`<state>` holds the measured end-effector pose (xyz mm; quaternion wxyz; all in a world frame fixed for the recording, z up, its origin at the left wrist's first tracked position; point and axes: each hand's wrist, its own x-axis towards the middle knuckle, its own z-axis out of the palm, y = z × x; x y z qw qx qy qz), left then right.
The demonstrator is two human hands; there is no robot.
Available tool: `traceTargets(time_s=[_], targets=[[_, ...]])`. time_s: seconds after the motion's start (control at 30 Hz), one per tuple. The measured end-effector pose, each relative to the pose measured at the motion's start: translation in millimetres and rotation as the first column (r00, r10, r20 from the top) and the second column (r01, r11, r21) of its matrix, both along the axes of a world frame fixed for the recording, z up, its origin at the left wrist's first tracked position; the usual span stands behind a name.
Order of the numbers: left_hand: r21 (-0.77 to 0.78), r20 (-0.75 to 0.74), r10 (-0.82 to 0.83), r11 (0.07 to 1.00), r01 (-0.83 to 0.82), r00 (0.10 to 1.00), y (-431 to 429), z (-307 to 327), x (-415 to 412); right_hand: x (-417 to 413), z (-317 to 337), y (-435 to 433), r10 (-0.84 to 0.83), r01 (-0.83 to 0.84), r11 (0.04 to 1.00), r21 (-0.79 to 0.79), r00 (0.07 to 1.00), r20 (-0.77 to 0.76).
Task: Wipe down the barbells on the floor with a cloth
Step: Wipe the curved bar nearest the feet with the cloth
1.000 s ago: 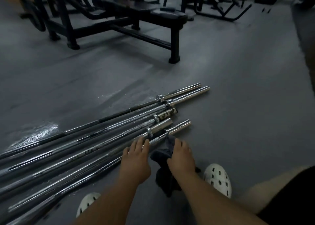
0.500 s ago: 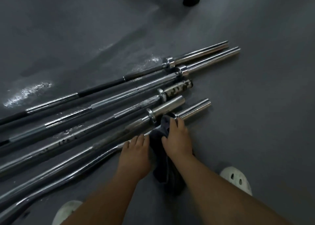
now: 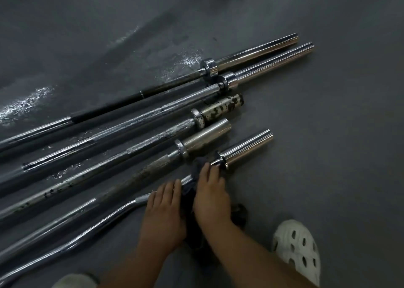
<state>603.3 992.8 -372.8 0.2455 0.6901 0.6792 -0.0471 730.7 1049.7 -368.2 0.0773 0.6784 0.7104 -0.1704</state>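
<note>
Several steel barbells point(image 3: 140, 143) lie side by side on the grey floor, their sleeves pointing up and right. Nearest me is a curved curl bar point(image 3: 91, 224) with a shiny sleeve point(image 3: 246, 148). My left hand point(image 3: 164, 209) rests on its shaft with the fingers laid over the bar. My right hand point(image 3: 211, 192) holds a dark cloth point(image 3: 192, 224) against the same bar, fingertips just short of the collar. The cloth hangs down between my wrists, and the bar under it is hidden.
My white perforated shoe point(image 3: 297, 250) stands at lower right and the other shoe point(image 3: 74, 281) shows at the bottom edge. Wet shiny patches point(image 3: 24, 104) mark the floor left of the bars. Bare grey floor point(image 3: 328, 134) stretches to the right.
The view has tilted down, so the bench and racks are out of sight. My right hand with the cloth has slid up the curl bar toward its collar. My left hand stays on the shaft.
</note>
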Motion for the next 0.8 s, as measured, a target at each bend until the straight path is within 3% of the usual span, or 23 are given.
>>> traceTargets(time_s=[0.1, 0.2, 0.33, 0.4, 0.43, 0.53, 0.57, 0.67, 0.7, 0.8], targets=[[-0.017, -0.004, -0.010, 1.000, 0.010, 1.000, -10, 0, 4, 11, 0, -11, 0.061, -0.061, 0.998, 0.001, 0.998, -0.005], [-0.030, -0.018, -0.016, 0.999, 0.016, 1.000, -12, 1, 5, 25, 5, -10, -0.139, 0.140, 0.988, -0.061, 0.990, 0.027], [-0.065, -0.028, -0.067, 0.996, 0.065, 0.997, -9, 2, 2, 12, 9, -39, -0.161, 0.130, 0.973, -0.192, 0.975, -0.156], [-0.078, -0.034, -0.087, 0.993, 0.084, 0.996, -7, 2, 0, 13, 9, -40, -0.123, 0.100, 0.990, -0.101, 0.960, -0.253], [-0.088, -0.033, -0.092, 0.992, 0.089, 0.995, -6, 2, -1, 12, 8, -39, -0.024, 0.023, 1.000, -0.007, 0.962, -0.271], [-0.114, 0.015, -0.091, 0.989, 0.093, 0.996, -3, 5, -3, 12, 1, -29, 0.303, -0.280, 0.946, 0.161, 0.942, -0.143], [-0.136, 0.015, -0.095, 0.986, 0.096, 0.995, -2, 9, -4, 18, -3, -21, 0.282, -0.266, 0.950, 0.163, 0.956, -0.084], [-0.209, 0.014, -0.138, 0.968, 0.138, 0.990, 5, 14, -8, 27, 1, -6, -0.024, 0.020, 0.993, 0.116, 0.999, 0.036], [-0.227, 0.014, -0.165, 0.960, 0.164, 0.986, 8, 17, -10, 21, 3, -7, -0.018, 0.015, 0.996, 0.083, 0.999, 0.041], [-0.255, -0.022, -0.277, 0.931, 0.263, 0.961, 17, 23, -16, 7, 6, -12, 0.238, -0.238, 0.970, 0.057, 0.971, 0.010]])
